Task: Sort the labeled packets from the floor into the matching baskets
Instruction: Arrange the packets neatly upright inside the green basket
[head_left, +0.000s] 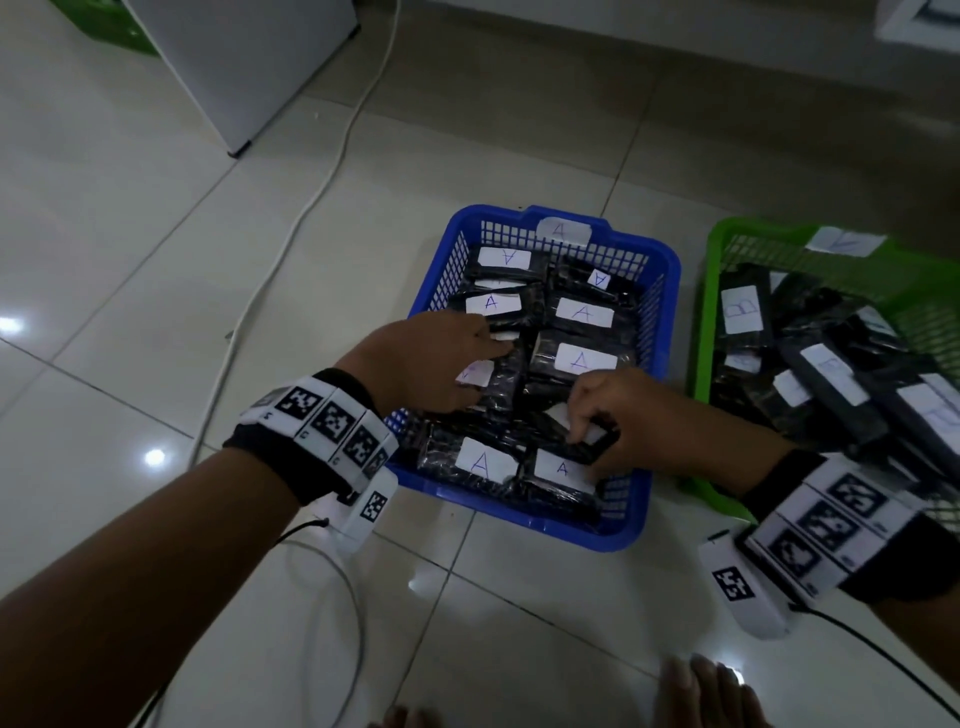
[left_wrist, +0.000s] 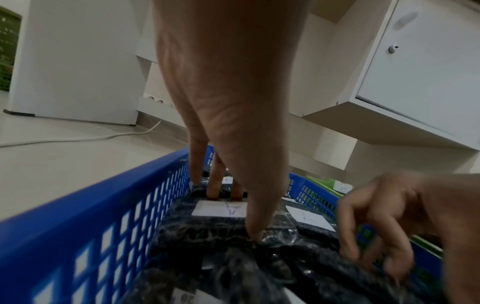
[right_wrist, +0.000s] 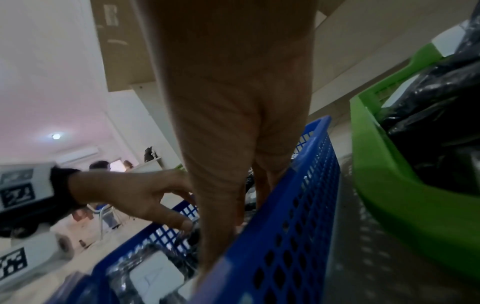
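Note:
A blue basket (head_left: 670, 270) with an "A" tag on its far rim holds several black packets with white "A" labels. My left hand (head_left: 488, 364) reaches into its left middle. In the left wrist view, thumb and fingers span one labeled packet (left_wrist: 221, 208), holding it at both ends. My right hand (head_left: 582, 436) is at the basket's near right, fingers curled, pinching the edge of another black packet (head_left: 597, 447). To the right stands a green basket (head_left: 706, 312) piled with black packets labeled "B" (head_left: 743, 309).
A white cable (head_left: 322, 187) runs over the tiled floor left of the blue basket. A white cabinet (head_left: 244, 62) stands at the back left, with a green crate (head_left: 104, 21) behind it. Toes (head_left: 701, 691) show at the bottom edge. The two baskets stand close together.

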